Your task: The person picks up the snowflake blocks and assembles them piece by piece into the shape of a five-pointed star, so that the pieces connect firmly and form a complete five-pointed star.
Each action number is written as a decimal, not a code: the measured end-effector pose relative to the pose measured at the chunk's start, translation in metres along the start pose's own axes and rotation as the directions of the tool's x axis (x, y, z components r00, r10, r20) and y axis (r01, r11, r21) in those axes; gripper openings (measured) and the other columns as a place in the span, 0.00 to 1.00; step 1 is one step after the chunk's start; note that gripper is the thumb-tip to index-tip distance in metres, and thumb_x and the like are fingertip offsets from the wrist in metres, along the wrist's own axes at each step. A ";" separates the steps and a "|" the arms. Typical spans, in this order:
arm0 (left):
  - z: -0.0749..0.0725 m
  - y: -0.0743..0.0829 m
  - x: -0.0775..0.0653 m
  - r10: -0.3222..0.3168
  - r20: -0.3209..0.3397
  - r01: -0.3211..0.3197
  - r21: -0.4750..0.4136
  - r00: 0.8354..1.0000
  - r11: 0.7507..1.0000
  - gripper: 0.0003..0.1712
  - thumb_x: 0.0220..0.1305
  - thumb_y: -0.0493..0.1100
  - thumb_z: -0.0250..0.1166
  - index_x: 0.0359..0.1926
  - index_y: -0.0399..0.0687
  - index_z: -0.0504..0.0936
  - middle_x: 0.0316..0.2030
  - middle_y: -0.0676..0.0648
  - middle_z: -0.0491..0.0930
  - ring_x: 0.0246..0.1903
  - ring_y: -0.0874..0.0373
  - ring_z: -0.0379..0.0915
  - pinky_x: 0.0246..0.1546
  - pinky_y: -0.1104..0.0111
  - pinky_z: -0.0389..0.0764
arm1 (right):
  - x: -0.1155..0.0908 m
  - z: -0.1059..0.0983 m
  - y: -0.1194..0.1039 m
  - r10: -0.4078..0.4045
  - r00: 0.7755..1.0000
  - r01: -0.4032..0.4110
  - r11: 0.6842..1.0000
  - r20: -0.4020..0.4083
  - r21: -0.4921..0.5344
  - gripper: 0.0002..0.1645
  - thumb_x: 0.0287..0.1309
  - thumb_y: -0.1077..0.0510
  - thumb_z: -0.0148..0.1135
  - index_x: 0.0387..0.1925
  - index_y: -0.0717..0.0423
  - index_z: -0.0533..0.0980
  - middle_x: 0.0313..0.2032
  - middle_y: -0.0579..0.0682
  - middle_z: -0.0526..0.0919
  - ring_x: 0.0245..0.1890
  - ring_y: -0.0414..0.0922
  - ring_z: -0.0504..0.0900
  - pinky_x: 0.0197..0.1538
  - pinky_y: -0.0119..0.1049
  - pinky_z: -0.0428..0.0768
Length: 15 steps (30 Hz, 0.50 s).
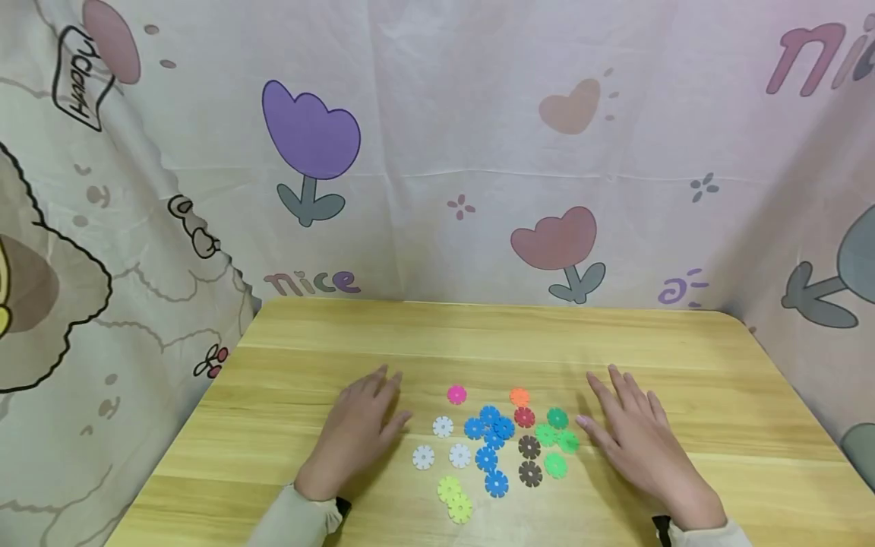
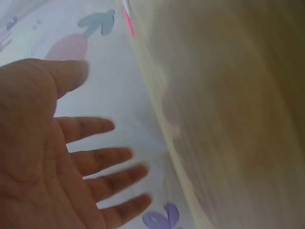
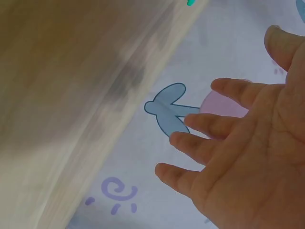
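Note:
Small notched plastic discs lie flat between the two hands in the head view. White discs (image 1: 423, 457) are nearest the left hand (image 1: 358, 429), which is held over the wood with fingers spread and nothing in it. A cluster of blue discs (image 1: 487, 458) lies in the middle, some overlapping. Green discs (image 1: 556, 465) lie closest to the right hand (image 1: 642, 444), also spread and holding nothing. Two brown discs (image 1: 529, 474), a red disc (image 1: 524, 417), an orange disc (image 1: 519, 396), a pink disc (image 1: 456, 394) and two overlapping yellow-green discs (image 1: 460, 508) complete the group. Both wrist views show bare palms with extended fingers.
A light wooden table (image 1: 478, 330) carries the discs. Behind it hangs a pale printed cloth (image 1: 424, 137) with flowers and lettering, and more cloth flanks the table on both sides.

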<state>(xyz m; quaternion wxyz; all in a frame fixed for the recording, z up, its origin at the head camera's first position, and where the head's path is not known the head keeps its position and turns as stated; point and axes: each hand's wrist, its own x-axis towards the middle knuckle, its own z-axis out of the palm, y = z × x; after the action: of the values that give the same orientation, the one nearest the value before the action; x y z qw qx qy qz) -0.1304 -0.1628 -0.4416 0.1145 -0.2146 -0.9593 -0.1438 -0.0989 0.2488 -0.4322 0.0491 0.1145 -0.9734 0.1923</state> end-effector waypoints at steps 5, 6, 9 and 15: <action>0.008 0.018 0.009 0.084 0.016 -0.083 -0.074 0.996 0.994 0.27 0.63 0.51 0.76 0.56 0.38 0.84 0.47 0.40 0.83 0.45 0.47 0.80 0.47 0.55 0.85 | 0.003 0.001 -0.009 -0.041 0.999 0.041 0.999 -0.023 -0.010 0.43 0.74 0.38 0.58 0.78 0.58 0.61 0.77 0.70 0.52 0.75 0.72 0.52 0.73 0.73 0.47; 0.010 0.021 0.011 0.091 0.030 -0.088 -0.088 0.995 0.992 0.25 0.63 0.50 0.76 0.53 0.38 0.85 0.44 0.43 0.83 0.41 0.51 0.79 0.43 0.59 0.85 | 0.004 0.002 -0.012 -0.053 0.998 0.053 0.999 -0.027 -0.012 0.43 0.73 0.38 0.58 0.77 0.58 0.62 0.77 0.70 0.53 0.74 0.72 0.53 0.73 0.73 0.48; 0.013 0.030 0.016 0.095 0.090 -0.082 -0.132 0.991 0.988 0.20 0.61 0.47 0.77 0.49 0.40 0.86 0.38 0.49 0.79 0.33 0.59 0.71 0.34 0.68 0.80 | 0.007 0.003 -0.022 -0.085 0.996 0.085 0.996 -0.029 -0.011 0.41 0.72 0.40 0.60 0.76 0.58 0.64 0.76 0.69 0.57 0.74 0.71 0.55 0.73 0.73 0.52; 0.019 0.039 0.025 0.070 0.176 -0.031 -0.218 0.982 0.976 0.16 0.59 0.43 0.79 0.45 0.43 0.85 0.35 0.52 0.75 0.29 0.62 0.65 0.29 0.73 0.73 | 0.018 0.007 -0.048 -0.182 0.982 0.180 0.982 -0.039 -0.051 0.35 0.66 0.46 0.71 0.66 0.61 0.74 0.65 0.65 0.75 0.68 0.66 0.69 0.72 0.68 0.60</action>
<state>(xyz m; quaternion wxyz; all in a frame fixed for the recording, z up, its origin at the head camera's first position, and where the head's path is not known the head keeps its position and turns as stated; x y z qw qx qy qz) -0.1382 -0.1131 -0.4430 0.0059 -0.2624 -0.9388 -0.2229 -0.1050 0.1995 -0.4183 0.0905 0.1972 -0.9619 0.1663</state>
